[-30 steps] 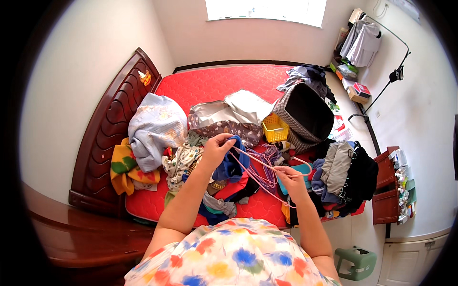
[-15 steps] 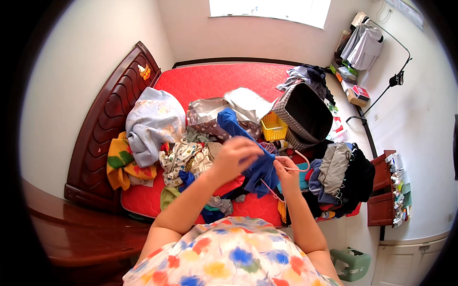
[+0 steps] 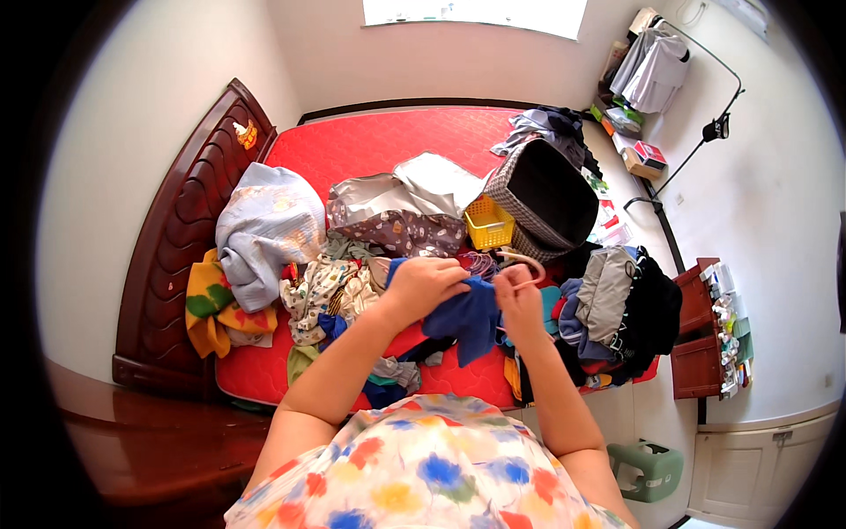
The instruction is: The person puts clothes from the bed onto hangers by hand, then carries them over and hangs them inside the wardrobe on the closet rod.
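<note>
A blue garment (image 3: 471, 319) hangs between my two hands above the near part of the bed; its exact kind does not show. My left hand (image 3: 425, 289) is closed on its upper left part, fingers pinching the cloth. My right hand (image 3: 520, 304) is closed on a pale pink clothes hanger (image 3: 535, 264) at the garment's right end. The hanger's curved hook sticks up beyond my fingers, while most of its body is hidden by the cloth and my hand.
Mixed clothes (image 3: 322, 295) lie heaped on the red mattress (image 3: 344, 141), with a yellow basket (image 3: 489, 225) and an open checked storage box (image 3: 520, 194) behind. To the right rises a pile of dark and grey clothes (image 3: 617, 300). A wooden headboard (image 3: 167, 238) borders the left side.
My left hand has gone from loose above the garment to gripping it. The garment's upper part has come down, and the hanger's hook has turned upward. The view has shifted slightly.
</note>
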Available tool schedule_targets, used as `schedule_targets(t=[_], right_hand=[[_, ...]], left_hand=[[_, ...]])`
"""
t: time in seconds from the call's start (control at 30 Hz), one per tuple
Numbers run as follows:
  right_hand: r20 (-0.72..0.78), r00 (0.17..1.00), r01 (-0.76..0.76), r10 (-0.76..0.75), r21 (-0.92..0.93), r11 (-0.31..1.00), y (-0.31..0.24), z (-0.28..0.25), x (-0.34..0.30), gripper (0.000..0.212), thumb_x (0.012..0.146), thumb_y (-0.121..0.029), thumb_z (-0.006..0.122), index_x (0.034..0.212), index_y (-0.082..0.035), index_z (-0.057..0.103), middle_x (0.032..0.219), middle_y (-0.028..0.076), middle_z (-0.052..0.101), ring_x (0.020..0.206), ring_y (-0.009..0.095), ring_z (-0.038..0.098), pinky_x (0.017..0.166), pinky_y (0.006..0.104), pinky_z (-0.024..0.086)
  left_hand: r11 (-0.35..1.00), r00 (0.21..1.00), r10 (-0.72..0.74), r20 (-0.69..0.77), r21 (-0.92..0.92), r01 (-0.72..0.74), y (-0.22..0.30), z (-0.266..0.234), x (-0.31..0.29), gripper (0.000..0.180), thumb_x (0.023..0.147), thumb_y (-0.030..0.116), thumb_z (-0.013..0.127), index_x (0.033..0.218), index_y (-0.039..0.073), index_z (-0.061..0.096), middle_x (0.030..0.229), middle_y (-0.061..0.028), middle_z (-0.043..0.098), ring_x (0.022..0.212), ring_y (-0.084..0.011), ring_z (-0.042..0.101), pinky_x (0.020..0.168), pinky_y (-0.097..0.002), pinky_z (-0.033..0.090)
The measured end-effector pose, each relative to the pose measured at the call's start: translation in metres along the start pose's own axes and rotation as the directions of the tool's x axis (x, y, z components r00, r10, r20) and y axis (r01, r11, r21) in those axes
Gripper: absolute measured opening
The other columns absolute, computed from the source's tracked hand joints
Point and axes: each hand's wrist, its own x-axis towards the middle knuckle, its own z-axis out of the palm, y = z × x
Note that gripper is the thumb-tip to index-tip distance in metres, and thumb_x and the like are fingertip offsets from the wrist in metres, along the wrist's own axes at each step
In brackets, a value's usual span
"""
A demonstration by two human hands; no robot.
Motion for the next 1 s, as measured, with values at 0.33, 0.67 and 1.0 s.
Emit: schedule_targets(t=[0.33, 0.67, 1.0], right_hand=[[-0.155, 0.905, 0.394, -0.395, -0.043, 0.918, -0.015, -0.02, 0.003, 0.004, 0.085, -0.003, 0.058, 0.084, 0.0, 0.057, 0.072, 0.009, 0.057, 0.064, 0.022, 0.055, 0.062, 0.0286, 0.043], [0.101, 0.968, 0.237, -0.231, -0.057, 0.97, 0.023, 0.002, -0.019, 0.019, 0.082, -0.007, 0.063, 0.101, -0.007, 0.068, 0.113, 0.011, 0.053, 0.104, 0.027, 0.049, 0.087, 0.0353, 0.041], [-0.034, 0.95, 0.291, -0.31, -0.264, 0.92, 0.04, 0.032, 0.007, 0.012, 0.076, -0.011, 0.069, 0.081, -0.001, 0.065, 0.083, 0.013, 0.063, 0.079, 0.03, 0.06, 0.07, 0.0363, 0.048]], left_hand=[[0.943, 0.931, -0.327, -0.164, -0.125, 0.309, -0.008, -0.023, -0.008, 0.015, 0.078, 0.012, 0.065, 0.09, 0.004, 0.064, 0.081, -0.0101, 0.061, 0.073, -0.0296, 0.06, 0.064, -0.0351, 0.047], [0.909, 0.889, -0.366, -0.275, -0.31, 0.278, -0.011, -0.046, -0.015, 0.014, 0.08, 0.008, 0.064, 0.09, -0.001, 0.063, 0.073, -0.0103, 0.055, 0.065, -0.024, 0.054, 0.06, -0.0307, 0.043], [0.885, 0.87, -0.396, -0.293, -0.373, 0.278, 0.005, -0.058, -0.019, 0.015, 0.082, 0.011, 0.064, 0.089, -0.002, 0.063, 0.07, -0.0082, 0.051, 0.062, -0.0194, 0.049, 0.057, -0.0291, 0.04]])
